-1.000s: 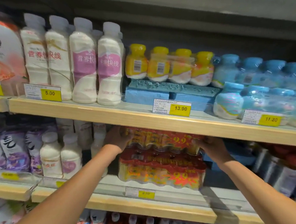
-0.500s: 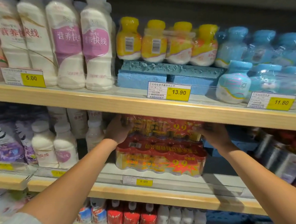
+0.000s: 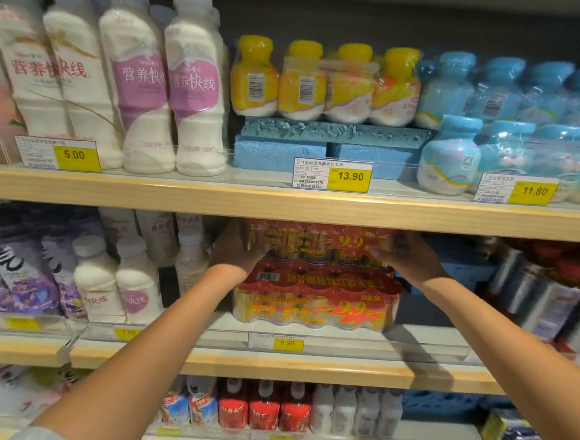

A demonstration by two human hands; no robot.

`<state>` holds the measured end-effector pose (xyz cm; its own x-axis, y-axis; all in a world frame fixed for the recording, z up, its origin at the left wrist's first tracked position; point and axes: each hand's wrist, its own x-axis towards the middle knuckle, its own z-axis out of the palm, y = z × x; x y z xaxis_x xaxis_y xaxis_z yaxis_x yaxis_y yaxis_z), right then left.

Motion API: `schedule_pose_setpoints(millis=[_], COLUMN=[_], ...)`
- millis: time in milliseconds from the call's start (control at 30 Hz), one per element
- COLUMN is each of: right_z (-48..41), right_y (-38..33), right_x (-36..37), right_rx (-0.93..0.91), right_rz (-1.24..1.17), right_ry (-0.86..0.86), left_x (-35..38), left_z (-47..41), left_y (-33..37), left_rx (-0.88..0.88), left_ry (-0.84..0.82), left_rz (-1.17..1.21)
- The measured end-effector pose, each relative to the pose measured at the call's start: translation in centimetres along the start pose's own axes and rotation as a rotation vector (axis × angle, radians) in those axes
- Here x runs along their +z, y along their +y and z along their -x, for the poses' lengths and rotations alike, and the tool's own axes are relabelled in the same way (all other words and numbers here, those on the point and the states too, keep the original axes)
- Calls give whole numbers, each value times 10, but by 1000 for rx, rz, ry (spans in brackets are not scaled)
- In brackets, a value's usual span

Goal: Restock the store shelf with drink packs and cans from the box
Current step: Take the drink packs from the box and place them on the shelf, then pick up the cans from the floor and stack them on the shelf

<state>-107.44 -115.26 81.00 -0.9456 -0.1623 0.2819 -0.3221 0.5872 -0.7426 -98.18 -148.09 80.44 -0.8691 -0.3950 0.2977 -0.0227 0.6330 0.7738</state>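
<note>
The left hand (image 3: 238, 254) and right hand (image 3: 413, 259) grasp the upper drink pack (image 3: 321, 243) between them (it sits on a lower pack (image 3: 318, 303) just beneath).

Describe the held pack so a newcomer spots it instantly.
On the wooden shelf board with the yellow 9.90 price tag, two red-and-gold shrink-wrapped drink packs are stacked. It's the upper pack, held between the left hand and right hand; the lower pack sits beneath.

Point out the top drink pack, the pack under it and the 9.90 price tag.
top drink pack (image 3: 317, 243): head view, front wrap, middle.
lower drink pack (image 3: 318, 303): head view, front face, middle.
9.90 price tag (image 3: 288, 343): head view, yellow part.
</note>
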Motion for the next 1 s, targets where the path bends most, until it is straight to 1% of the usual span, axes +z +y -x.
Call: schedule_pose_setpoints(millis=[133,233,300,400,467,567,700,833,1000], right_z=[21,47,65,100,128,172,236,286,341], right_y=[-4,-4,-3,-5,-6,-8,2,23,69], right_x=[0,0,0,2,5,2,-20,-56,-100], right_rx=[29,165,209,229,232,205,243,279,401], right_rz=[97,100,87,127,141,121,118,178,217], right_ry=[53,95,123,164,192,198,222,287,392], left_x=[-8,-13,-16,-18,-15,-4,21,54,114], left_z=[21,43,60,86,103,127,166,198,233], left_y=[2,3,5,3,0,1,21,45,70], left_rx=[40,18,-2,130,222,359,536,617,695], left_ry=[-42,-87,-142,-133,-158,-200,-255,-376,-490], left_rz=[-51,-103,-175,-207,-180,-62,87,148,183])
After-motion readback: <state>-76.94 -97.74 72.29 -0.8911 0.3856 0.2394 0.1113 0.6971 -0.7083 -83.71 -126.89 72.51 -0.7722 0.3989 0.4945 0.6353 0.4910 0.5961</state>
